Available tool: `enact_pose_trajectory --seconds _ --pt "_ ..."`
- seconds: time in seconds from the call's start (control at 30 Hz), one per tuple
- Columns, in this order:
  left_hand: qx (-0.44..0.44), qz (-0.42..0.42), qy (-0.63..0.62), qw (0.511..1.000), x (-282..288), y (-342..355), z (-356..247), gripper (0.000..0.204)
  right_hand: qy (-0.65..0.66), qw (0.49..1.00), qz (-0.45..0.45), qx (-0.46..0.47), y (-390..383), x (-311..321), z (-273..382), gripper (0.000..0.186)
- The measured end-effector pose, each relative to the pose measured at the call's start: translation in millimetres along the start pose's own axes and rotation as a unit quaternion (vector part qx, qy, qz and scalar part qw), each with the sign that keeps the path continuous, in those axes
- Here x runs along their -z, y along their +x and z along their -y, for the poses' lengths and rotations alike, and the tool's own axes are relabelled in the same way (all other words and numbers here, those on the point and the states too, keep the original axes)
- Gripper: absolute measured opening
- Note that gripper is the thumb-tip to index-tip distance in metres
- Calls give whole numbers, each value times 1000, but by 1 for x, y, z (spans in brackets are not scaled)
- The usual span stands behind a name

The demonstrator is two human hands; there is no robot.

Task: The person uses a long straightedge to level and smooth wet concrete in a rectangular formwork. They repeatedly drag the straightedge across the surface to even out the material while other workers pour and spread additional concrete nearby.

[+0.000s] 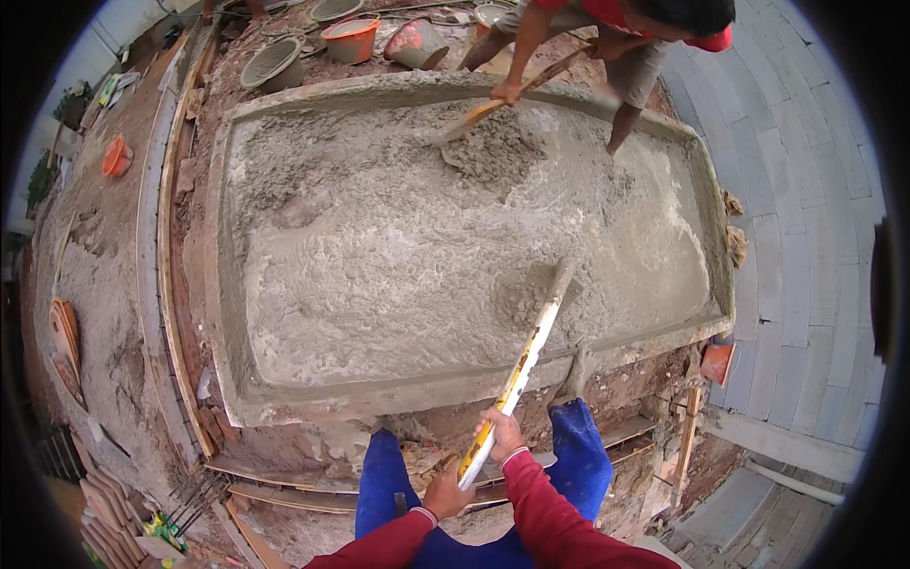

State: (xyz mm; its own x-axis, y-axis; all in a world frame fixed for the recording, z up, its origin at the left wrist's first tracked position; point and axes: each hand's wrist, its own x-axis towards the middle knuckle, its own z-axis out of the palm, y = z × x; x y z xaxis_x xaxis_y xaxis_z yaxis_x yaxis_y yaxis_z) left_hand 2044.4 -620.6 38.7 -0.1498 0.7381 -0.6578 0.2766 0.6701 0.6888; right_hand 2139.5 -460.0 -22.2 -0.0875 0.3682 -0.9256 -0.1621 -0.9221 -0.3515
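In front of me lies a wide, shallow trough (313, 408) of wet grey mortar (398, 256). Both my hands are closed round the white and yellow handle of a long hoe (519, 375). My left hand (445, 493) grips near the handle's butt end; my right hand (501, 434) holds it a little higher up. The handle slants away over the trough's near wall. Its far end is coated in mortar, and the hoe's head is mostly hidden in a hollow of the mix.
Across the trough, a person in red (616, 38) works the mortar with a wooden-handled tool (493, 106). Buckets (272, 66) stand along the far side, and an orange bucket (718, 362) sits by the right corner. Planks (171, 237) edge the left side; grey paving (796, 190) lies right.
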Motion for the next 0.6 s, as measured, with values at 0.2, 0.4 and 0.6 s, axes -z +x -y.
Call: enact_pose_trajectory --seconds 0.2,0.4,0.6 --pt "-20 -13 83 996 126 -62 30 48 84 989 100 -74 -37 -80 -59 16" --pt "90 -50 69 992 162 -113 49 53 40 980 122 -149 -40 -134 -136 16" --pt "202 -114 -14 973 140 -97 84 53 -271 945 123 -137 -44 -150 -203 26"
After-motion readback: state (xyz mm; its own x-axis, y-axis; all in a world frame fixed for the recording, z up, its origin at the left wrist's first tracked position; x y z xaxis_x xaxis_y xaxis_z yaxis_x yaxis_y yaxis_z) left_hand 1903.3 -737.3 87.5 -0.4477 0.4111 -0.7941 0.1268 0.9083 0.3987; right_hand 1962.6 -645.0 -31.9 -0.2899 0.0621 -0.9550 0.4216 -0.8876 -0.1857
